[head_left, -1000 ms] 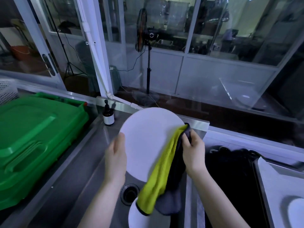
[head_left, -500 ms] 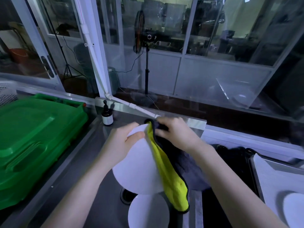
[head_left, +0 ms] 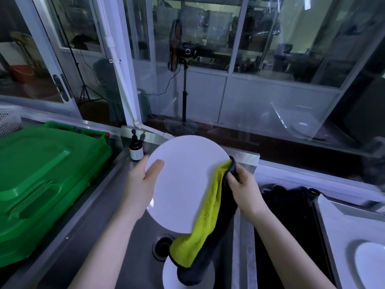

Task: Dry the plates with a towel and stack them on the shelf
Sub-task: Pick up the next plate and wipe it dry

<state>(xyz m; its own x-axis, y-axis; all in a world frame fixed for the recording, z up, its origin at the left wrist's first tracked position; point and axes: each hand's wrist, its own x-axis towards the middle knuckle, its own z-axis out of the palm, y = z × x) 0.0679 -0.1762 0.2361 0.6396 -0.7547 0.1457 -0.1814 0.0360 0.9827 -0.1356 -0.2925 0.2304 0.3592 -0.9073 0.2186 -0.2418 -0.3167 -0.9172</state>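
A round white plate (head_left: 187, 180) is held upright above the sink (head_left: 141, 247), its flat, plain face turned toward the camera and tilted slightly back. It looks smooth and unmarked, with an even matte sheen. The left hand (head_left: 141, 184) grips its left rim, thumb lying across the face and fingers hidden behind. The right hand (head_left: 243, 188) is closed around a towel (head_left: 208, 215) bunched at the plate's right edge. The towel is fuzzy yellow-green on one side and dark grey on the other. It drapes down over the plate's lower right part and hangs past its bottom rim.

Under the hanging end, a second plate (head_left: 169, 275), also white, lies in the sink beside the drain (head_left: 161, 246), partly covered by the cloth. A third plate (head_left: 370, 265) rests on the steel tabletop (head_left: 341, 230) at far right. A green lid (head_left: 41, 180) lies to the left, with a small brown bottle (head_left: 136, 150) standing next to it.
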